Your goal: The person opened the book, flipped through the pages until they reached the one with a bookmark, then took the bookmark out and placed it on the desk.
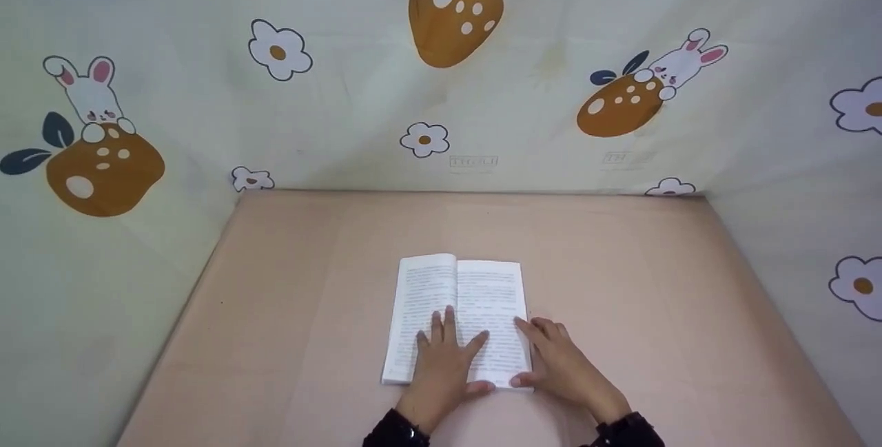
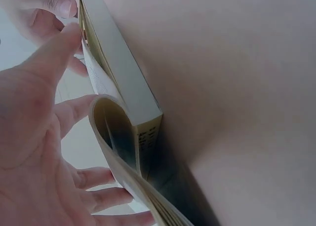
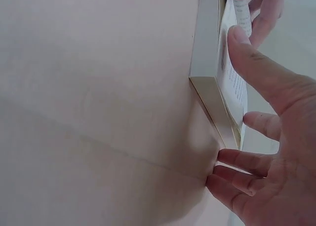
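Observation:
An open book (image 1: 486, 288) with printed pages lies on the table, its thick page block (image 2: 123, 63) showing edge-on in the left wrist view. My left hand (image 1: 441, 364) lies across the lower left page and the middle fold, fingers spread and straight. Beneath it, the left-side pages (image 2: 111, 154) curve over in a loop from the spine. At the lower right edge of the book is my right hand (image 1: 565, 368). Its thumb (image 3: 239, 38) and index finger touch the right page, while the other fingertips (image 3: 212, 179) rest beside the book on the table.
A pinkish-beige cloth covers the table (image 1: 310, 282) around the book. Behind and at both sides stand pale cloth walls (image 1: 344, 102) printed with rabbits, orange fruit and flowers. Dark sleeves (image 1: 396, 430) cover both wrists.

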Tool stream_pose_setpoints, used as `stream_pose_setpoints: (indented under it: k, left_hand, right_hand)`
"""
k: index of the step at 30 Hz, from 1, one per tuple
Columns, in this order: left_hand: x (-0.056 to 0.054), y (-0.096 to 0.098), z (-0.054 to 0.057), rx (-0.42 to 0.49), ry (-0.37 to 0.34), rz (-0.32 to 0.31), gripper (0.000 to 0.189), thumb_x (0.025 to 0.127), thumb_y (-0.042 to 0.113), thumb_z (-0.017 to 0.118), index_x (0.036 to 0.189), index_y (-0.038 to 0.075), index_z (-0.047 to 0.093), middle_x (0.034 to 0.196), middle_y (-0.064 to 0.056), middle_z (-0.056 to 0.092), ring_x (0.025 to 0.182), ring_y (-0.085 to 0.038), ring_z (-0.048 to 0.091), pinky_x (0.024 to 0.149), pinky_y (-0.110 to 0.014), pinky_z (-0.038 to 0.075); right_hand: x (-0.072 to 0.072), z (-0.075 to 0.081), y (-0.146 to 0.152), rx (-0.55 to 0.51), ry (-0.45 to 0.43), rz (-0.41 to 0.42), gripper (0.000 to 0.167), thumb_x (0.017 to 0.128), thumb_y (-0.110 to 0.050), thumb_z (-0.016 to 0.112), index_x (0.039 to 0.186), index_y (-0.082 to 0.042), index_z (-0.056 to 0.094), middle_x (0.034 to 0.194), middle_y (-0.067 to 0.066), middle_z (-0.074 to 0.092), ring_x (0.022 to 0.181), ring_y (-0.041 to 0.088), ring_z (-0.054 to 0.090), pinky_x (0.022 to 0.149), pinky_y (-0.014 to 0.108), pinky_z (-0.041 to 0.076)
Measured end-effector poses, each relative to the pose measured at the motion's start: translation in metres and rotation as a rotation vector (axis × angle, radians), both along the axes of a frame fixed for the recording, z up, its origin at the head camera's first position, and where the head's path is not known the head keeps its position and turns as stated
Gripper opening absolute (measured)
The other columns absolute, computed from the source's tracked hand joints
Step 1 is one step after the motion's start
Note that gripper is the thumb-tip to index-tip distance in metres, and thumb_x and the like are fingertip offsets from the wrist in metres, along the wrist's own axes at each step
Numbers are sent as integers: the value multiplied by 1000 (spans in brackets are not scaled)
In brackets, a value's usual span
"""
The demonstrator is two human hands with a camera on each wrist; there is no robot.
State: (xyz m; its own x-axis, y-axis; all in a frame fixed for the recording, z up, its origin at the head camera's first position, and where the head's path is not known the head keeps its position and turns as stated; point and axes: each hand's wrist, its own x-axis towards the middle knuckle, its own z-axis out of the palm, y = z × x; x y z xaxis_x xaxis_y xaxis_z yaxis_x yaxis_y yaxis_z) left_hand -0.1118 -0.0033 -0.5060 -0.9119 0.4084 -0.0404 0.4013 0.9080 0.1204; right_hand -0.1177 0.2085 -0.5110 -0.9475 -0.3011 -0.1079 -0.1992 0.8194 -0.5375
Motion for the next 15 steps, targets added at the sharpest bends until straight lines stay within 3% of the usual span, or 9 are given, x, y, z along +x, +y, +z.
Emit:
stream_pose_setpoints:
  k: [6, 15]
  left_hand:
    - [0, 1, -2, -67, 43, -1, 84, 60, 74, 63, 134, 38, 48, 143, -29, 34, 129, -48, 35, 93, -60, 42]
    - [-1, 2, -8, -93, 39, -2, 84, 60, 75, 61, 135, 39, 47, 144, -29, 33, 130, -48, 34, 94, -60, 41]
  right_hand:
    - [1, 0, 3, -22, 12, 36, 95, 64, -45, 77, 143, -10, 36, 137, 27, 38, 124, 42, 37, 98, 55, 41]
    - [3, -2, 3, -31, -10, 39, 92, 64, -45, 76, 141, -12, 40, 139, 26, 37, 125, 40, 36, 100, 55, 38]
